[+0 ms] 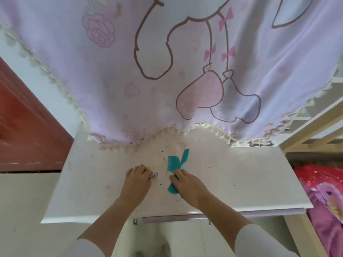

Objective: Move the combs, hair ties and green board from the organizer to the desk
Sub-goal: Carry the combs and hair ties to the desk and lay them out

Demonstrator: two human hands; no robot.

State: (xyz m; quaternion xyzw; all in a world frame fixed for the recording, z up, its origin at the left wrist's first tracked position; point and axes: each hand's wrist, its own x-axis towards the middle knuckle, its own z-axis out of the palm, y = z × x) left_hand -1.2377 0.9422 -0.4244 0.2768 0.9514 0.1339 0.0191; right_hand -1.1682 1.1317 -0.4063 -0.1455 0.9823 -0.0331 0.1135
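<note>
The right hand [182,181] rests its grip on a teal comb [171,175], a second comb [183,156] crossing just behind; the left hand [138,176] curls on hair ties [154,175], all low on the white surface [241,173]. Green board and organizer unseen, so likely midway; both forearms reach forward, palms down

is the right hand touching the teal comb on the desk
Touching. The head view shows the right hand lying over the teal comb, its fingers covering the comb's middle with no gap; comb ends stick out both sides.
</note>
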